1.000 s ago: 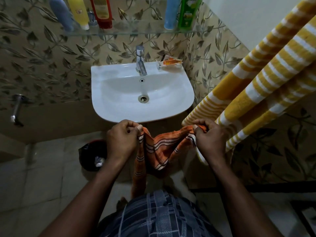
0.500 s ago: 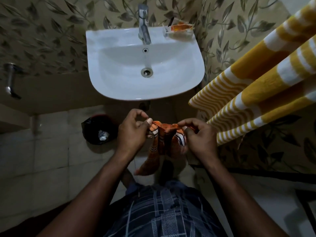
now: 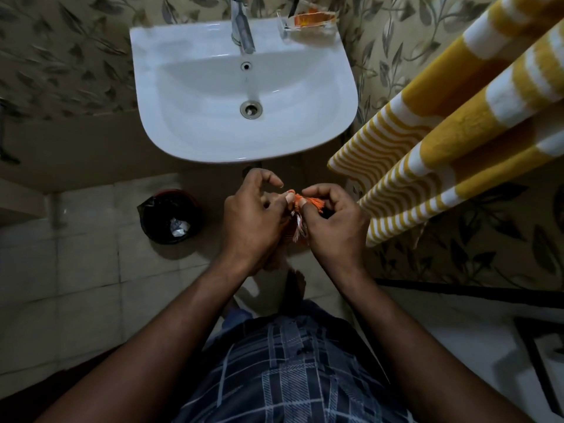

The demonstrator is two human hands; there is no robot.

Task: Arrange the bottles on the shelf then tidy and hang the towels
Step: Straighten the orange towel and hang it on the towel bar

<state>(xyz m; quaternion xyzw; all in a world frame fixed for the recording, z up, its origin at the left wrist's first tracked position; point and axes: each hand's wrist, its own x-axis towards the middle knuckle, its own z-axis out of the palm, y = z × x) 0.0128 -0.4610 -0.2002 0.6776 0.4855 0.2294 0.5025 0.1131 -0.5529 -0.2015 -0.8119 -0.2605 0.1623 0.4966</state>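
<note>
Now the orange towel (image 3: 312,201) is bunched in midair before the sink (image 3: 195,145), left grip (image 3: 250,221) and right grip (image 3: 334,228) both clamped on it, a yellow striped towel (image 3: 442,141) hanging just beside.

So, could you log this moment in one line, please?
left hand: pinches orange towel | right hand: pinches orange towel | yellow towel: hanging

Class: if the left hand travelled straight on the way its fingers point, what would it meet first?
The orange towel that the left hand pinches; right behind it, probably the right hand, which pinches the same bunch.
</note>
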